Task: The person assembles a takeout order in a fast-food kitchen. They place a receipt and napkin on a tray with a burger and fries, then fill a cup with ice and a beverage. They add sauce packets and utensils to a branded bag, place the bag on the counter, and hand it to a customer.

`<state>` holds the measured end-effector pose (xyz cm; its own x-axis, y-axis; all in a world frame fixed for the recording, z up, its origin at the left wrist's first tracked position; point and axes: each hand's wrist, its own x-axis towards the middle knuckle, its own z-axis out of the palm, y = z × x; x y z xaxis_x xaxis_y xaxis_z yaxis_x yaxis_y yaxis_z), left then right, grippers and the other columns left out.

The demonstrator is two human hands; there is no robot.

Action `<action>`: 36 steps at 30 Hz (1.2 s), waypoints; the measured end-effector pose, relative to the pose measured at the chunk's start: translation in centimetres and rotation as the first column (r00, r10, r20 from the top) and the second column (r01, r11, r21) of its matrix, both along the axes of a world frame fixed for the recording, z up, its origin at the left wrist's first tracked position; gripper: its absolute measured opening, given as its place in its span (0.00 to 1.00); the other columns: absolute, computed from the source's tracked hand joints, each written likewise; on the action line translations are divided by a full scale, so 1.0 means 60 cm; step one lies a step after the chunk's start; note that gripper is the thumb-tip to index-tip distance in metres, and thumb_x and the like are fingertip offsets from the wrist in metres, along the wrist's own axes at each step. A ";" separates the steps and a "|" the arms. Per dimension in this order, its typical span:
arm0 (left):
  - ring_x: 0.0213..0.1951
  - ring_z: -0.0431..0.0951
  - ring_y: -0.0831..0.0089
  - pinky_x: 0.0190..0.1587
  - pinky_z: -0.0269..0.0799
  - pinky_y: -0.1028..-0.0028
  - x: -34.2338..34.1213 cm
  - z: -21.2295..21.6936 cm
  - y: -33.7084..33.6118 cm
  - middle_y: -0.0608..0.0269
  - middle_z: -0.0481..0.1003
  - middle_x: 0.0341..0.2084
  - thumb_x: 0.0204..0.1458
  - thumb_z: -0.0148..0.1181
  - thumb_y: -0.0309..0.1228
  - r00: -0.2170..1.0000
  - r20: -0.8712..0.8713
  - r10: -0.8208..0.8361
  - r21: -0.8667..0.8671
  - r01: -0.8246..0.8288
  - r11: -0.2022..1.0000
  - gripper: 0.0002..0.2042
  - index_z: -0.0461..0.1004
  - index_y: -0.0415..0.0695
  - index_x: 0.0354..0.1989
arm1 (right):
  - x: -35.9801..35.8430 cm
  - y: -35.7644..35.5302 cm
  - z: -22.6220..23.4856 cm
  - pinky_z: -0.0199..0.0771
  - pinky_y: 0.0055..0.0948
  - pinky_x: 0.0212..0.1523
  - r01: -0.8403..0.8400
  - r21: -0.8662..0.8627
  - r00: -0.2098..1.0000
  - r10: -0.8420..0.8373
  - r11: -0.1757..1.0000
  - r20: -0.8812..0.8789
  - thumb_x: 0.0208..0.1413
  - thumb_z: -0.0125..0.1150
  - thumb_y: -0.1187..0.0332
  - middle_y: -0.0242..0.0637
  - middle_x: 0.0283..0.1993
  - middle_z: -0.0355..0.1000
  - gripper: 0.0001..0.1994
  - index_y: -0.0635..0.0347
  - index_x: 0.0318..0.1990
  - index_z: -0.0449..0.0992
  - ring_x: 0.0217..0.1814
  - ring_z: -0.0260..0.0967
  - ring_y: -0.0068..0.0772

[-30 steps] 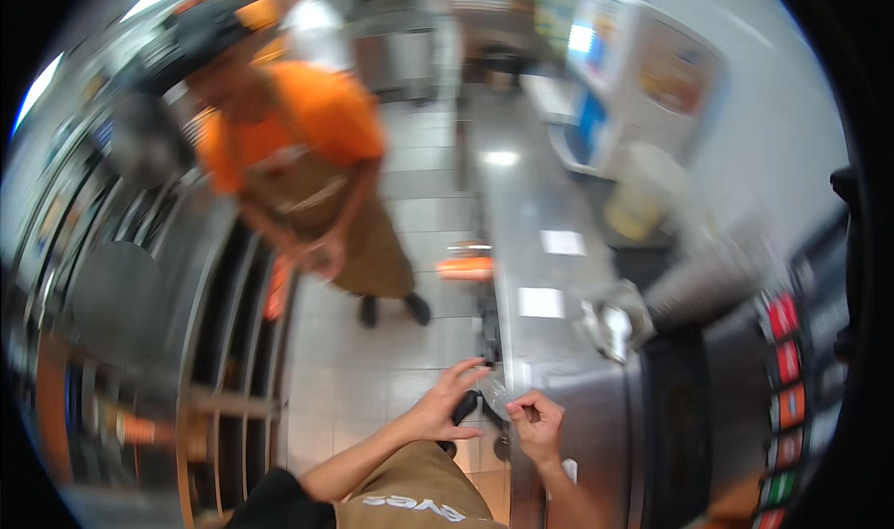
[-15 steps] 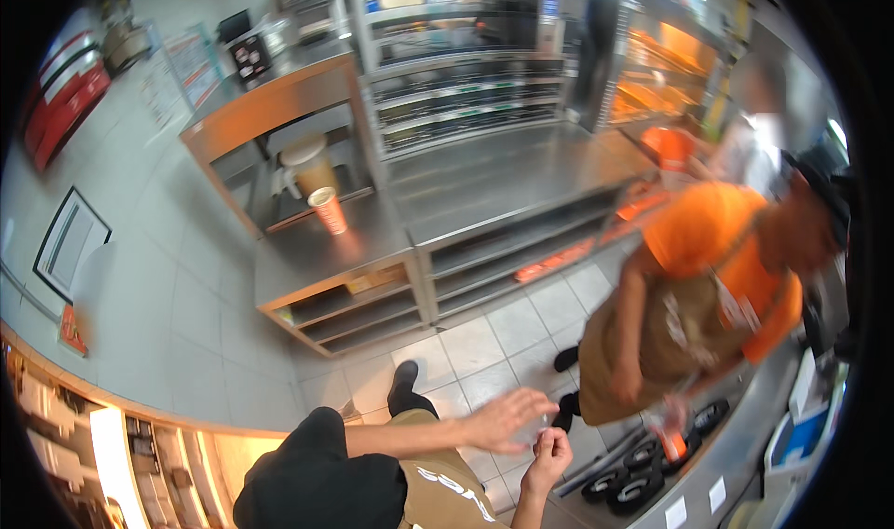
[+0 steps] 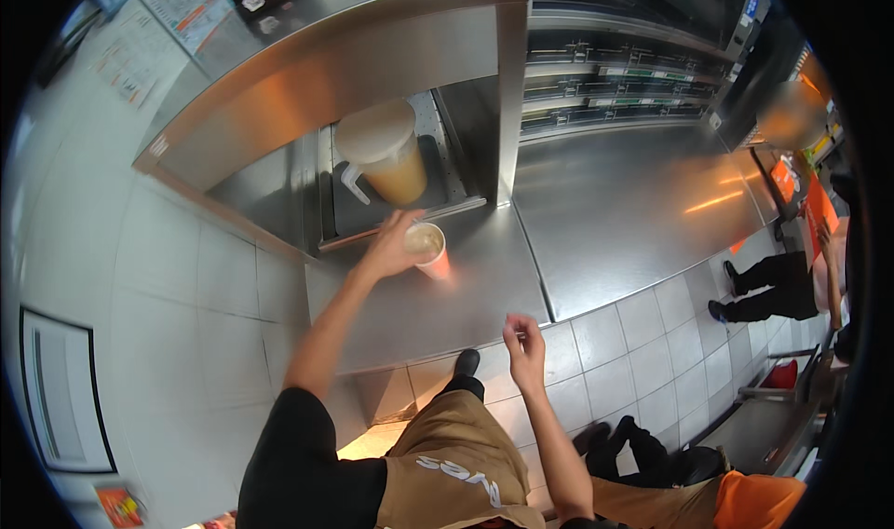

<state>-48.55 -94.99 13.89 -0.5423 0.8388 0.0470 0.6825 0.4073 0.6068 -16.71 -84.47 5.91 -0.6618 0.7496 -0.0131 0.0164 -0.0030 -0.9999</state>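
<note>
A red-and-white paper cup (image 3: 435, 264), filled with a pale drink, stands on the steel counter. My left hand (image 3: 392, 247) reaches over the counter and is closed on the cup's left side near the rim. To the right, apart from the cup, my right hand (image 3: 527, 350) is raised with its fingers curled in a pinch. What that pinch holds, if anything, is too small to make out. Behind the cup, a lidded pitcher (image 3: 402, 174) with a white handle and amber liquid stands on a dark mat in the shelf opening.
A steel shelf frame (image 3: 335, 68) rises over the pitcher. The steel counter (image 3: 624, 212) continues rightward beneath a dark rack (image 3: 624, 87). Close by at lower right is a person in an orange shirt (image 3: 759, 501); another person (image 3: 824, 264) stands farther right, holding something orange.
My view has turned and come closer to the counter. My hands, formerly together around something clear, have parted; the left has moved to the cup. The person in orange now appears lower right.
</note>
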 end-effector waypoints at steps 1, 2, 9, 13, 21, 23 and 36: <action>0.62 0.66 0.50 0.61 0.66 0.58 -0.005 -0.010 0.003 0.49 0.66 0.58 0.39 0.76 0.43 0.999 0.024 -0.043 -0.008 0.044 0.999 0.42 0.64 0.45 0.65 | -0.052 0.012 -0.004 0.70 0.26 0.49 -0.004 -0.089 0.998 0.010 0.996 0.066 0.63 0.61 0.65 0.33 0.47 0.73 0.14 0.60 0.53 0.74 0.48 0.69 0.26; 0.62 0.66 0.51 0.61 0.66 0.58 -0.007 -0.018 0.007 0.50 0.66 0.58 0.39 0.76 0.43 0.998 0.012 -0.065 -0.008 0.065 0.998 0.42 0.64 0.45 0.65 | -0.103 0.023 -0.008 0.69 0.28 0.52 -0.008 -0.146 0.999 0.014 0.989 0.039 0.63 0.60 0.64 0.35 0.51 0.72 0.16 0.61 0.55 0.73 0.52 0.69 0.28; 0.57 0.69 0.52 0.54 0.71 0.56 0.007 -0.057 0.030 0.55 0.67 0.56 0.37 0.76 0.42 0.993 -0.108 -0.043 0.003 0.044 0.999 0.41 0.65 0.46 0.63 | -0.303 0.024 -0.017 0.60 0.33 0.67 -0.125 -0.347 0.991 0.101 0.929 -0.086 0.66 0.57 0.61 0.42 0.67 0.64 0.27 0.62 0.69 0.61 0.68 0.60 0.36; 0.53 0.71 0.52 0.48 0.74 0.56 0.010 -0.070 0.041 0.56 0.70 0.53 0.36 0.75 0.39 0.983 -0.183 -0.002 0.096 0.020 0.995 0.38 0.67 0.46 0.60 | -0.330 -0.003 -0.018 0.59 0.31 0.67 -0.227 -0.371 0.973 0.191 0.900 -0.131 0.66 0.57 0.61 0.43 0.68 0.64 0.30 0.63 0.71 0.58 0.68 0.61 0.36; 0.49 0.73 0.51 0.45 0.75 0.57 0.003 -0.081 0.046 0.56 0.72 0.50 0.37 0.73 0.38 0.973 -0.228 -0.023 0.022 0.029 0.999 0.35 0.67 0.44 0.58 | -0.333 -0.017 -0.035 0.63 0.30 0.64 -0.131 -0.290 0.991 0.134 0.948 -0.012 0.65 0.58 0.63 0.45 0.62 0.70 0.28 0.63 0.69 0.62 0.62 0.67 0.32; 0.50 0.73 0.53 0.45 0.75 0.58 0.001 -0.079 0.049 0.57 0.72 0.50 0.38 0.69 0.36 0.966 -0.256 -0.033 0.056 0.049 0.997 0.33 0.68 0.43 0.57 | -0.331 -0.017 -0.033 0.64 0.31 0.63 -0.118 -0.293 0.993 0.111 0.949 -0.039 0.65 0.58 0.63 0.46 0.61 0.72 0.27 0.62 0.69 0.63 0.60 0.69 0.32; 0.49 0.74 0.57 0.43 0.77 0.60 -0.002 -0.081 0.056 0.60 0.73 0.52 0.45 0.65 0.34 0.949 -0.311 -0.055 0.093 0.088 0.992 0.23 0.75 0.46 0.53 | -0.350 -0.028 -0.006 0.68 0.28 0.58 0.028 -0.363 0.998 -0.006 0.931 0.061 0.67 0.55 0.63 0.42 0.53 0.77 0.23 0.63 0.66 0.67 0.54 0.69 0.25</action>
<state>-48.69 -91.61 9.01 -0.4265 0.8566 0.2905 0.8674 0.2962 0.3999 -37.72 -86.13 5.52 -0.6389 0.6973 -0.3249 0.0714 -0.3668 -0.9276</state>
